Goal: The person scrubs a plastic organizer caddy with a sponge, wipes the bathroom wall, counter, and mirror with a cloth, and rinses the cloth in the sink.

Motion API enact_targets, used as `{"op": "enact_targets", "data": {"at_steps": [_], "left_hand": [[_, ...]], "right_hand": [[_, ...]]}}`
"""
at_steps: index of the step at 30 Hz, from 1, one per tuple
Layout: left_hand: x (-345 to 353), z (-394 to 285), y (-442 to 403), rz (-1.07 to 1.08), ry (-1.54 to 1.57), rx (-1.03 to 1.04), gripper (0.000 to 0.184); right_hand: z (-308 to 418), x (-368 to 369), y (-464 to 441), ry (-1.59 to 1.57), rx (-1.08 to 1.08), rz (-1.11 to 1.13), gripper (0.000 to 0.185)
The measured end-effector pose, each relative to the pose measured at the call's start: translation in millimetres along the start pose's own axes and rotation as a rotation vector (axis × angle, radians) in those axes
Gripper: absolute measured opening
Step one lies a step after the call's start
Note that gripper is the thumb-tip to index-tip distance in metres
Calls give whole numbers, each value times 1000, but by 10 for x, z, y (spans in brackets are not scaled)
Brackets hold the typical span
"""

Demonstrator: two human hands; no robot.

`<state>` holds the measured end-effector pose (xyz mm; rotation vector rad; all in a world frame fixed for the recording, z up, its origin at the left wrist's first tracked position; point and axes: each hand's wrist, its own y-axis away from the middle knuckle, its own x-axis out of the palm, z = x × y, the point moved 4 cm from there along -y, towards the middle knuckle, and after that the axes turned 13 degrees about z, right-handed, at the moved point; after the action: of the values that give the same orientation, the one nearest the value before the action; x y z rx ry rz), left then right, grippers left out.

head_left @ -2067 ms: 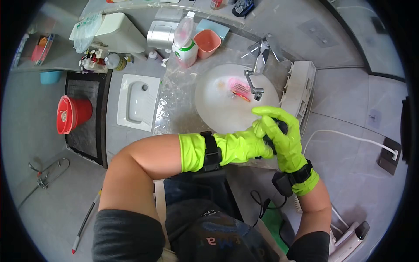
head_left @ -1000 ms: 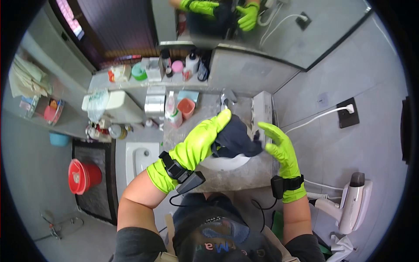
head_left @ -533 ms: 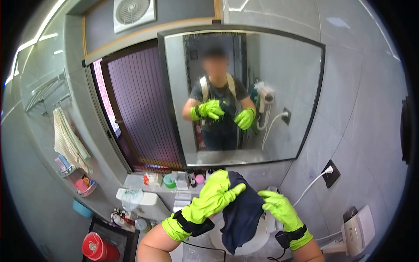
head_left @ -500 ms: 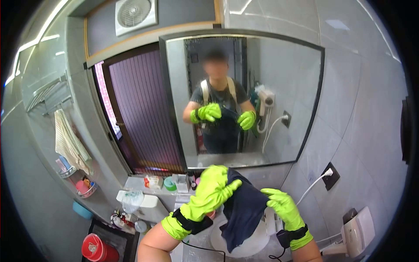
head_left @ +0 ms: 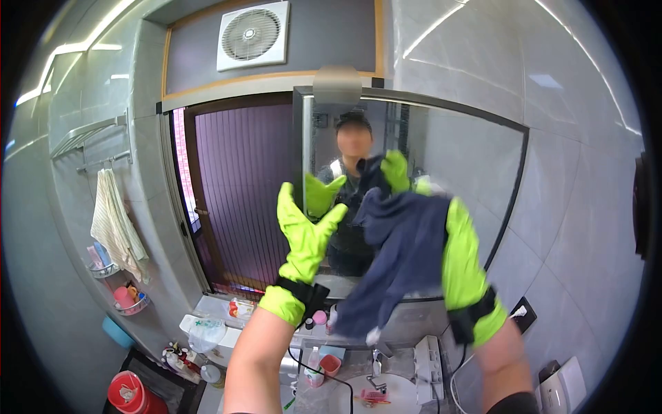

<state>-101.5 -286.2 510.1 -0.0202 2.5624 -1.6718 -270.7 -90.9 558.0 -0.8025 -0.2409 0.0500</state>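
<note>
My left hand (head_left: 301,231), in a bright green rubber glove, is raised in front of the mirror's left edge. Its fingers and thumb are spread, with nothing between them. A dark navy cloth (head_left: 407,241) hangs in loose folds from my gloved right hand (head_left: 460,238), held up before the mirror (head_left: 476,165). The fabric hides most of the right fingers, and motion blurs it. Both gloves and the cloth show again as reflections in the glass. Each wrist wears a black strap with a small box and a cable.
Below lies a white washbasin (head_left: 341,397) with a tap (head_left: 376,366). A spray bottle (head_left: 314,366) and a pink cup (head_left: 332,365) stand beside it. A red bucket (head_left: 127,395) is at the lower left. A plugged-in socket (head_left: 523,314) sits on the right wall.
My left hand has let go of the cloth and moved up and left, fingers spreading. My right hand has risen towards the mirror with the cloth. The view has tilted upward.
</note>
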Motion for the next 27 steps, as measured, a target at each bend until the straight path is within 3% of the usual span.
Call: {"op": "enact_targets", "data": {"at_steps": [2,3,5,6,9,10,13,14,15,18,19,21,23,25,27], "left_hand": [[71,611,-83,55,16,-301,103],[110,775,-87,231,188,-535,107],[185,1012,-78,282,221,-522,107],[72,820,-109,368,376,-606,106],[125,1187,58,429,749,-666,109],[234,1532,135,439,749,-655,113],[165,1374,151,480,782,-679,116],[157,1322,152,465,804,-659,115],[158,1242,180,444,933,-652,112],[184,1303,166,434,869,-627,106],[191,1317,149,432,853,-608,105],[189,1310,145,375,863,-579,102],[188,1245,187,292,915,-560,99],[233,1375,181,277,748,-559,86],[262,1530,190,239,502,-471,88]], "right_hand": [[338,58,-758,134,-80,206,49],[455,142,-1170,-20,-79,260,49],[721,119,-1780,187,-405,94,41],[859,351,-2053,429,-409,42,37],[614,511,-2594,750,-376,325,34],[543,472,-2596,1463,-610,356,43],[51,258,-2743,2041,-282,248,60],[68,359,-2830,2018,-50,212,68],[50,420,-2945,1996,-46,251,67],[-156,525,-3215,1838,-268,450,64],[-224,548,-3321,1933,-133,471,42],[-362,628,-3475,1614,223,198,72],[-324,684,-3464,1728,62,417,71],[-278,733,-3263,1805,10,307,64],[-193,650,-3065,1957,-404,355,53]]}}
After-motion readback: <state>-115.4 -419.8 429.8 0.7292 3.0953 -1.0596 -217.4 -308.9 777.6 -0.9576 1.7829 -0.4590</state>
